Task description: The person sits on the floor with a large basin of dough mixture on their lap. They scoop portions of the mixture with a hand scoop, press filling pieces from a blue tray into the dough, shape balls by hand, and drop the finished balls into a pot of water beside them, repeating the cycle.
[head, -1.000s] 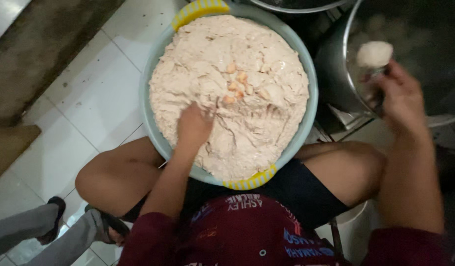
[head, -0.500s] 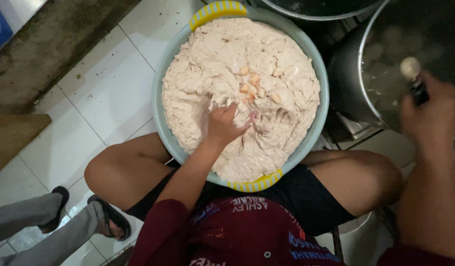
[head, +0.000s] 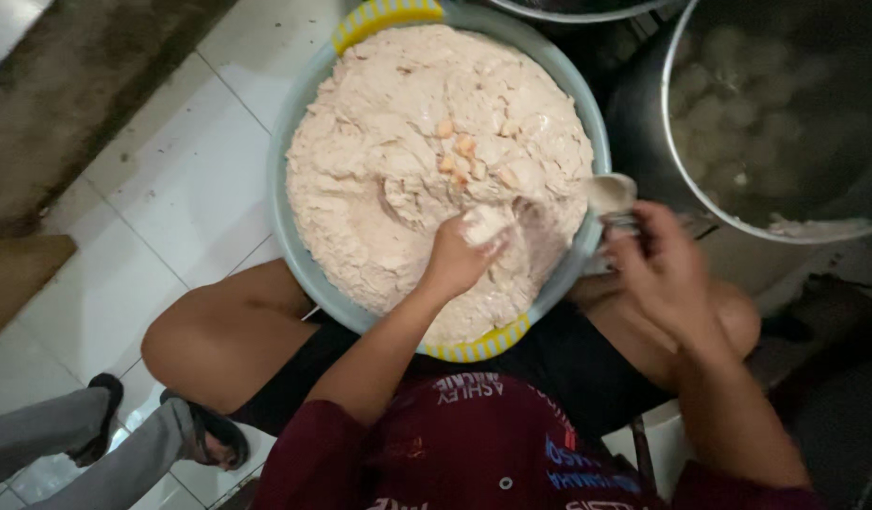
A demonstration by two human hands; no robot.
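One basin (head: 292, 142) of paste (head: 398, 161), left hand (head: 460, 253) squeezing a lump within, right hand (head: 665, 269) beside it gripping one spoon (head: 610, 195) (handle hidden), one pot (head: 686, 194) cut off.

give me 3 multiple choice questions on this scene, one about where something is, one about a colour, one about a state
1. Where is the basin?
A. on the person's lap
B. on a shelf
C. inside the pot

2. What colour are the basin's handles?
A. red
B. yellow
C. black

3. What is the left hand doing?
A. resting on the floor
B. holding a cup
C. squeezing up a lump of paste

Answers:
1 A, the basin rests over the bare thighs.
2 B, both handles are yellow.
3 C, a lump bulges from the fist, with the spoon in the right hand close by.
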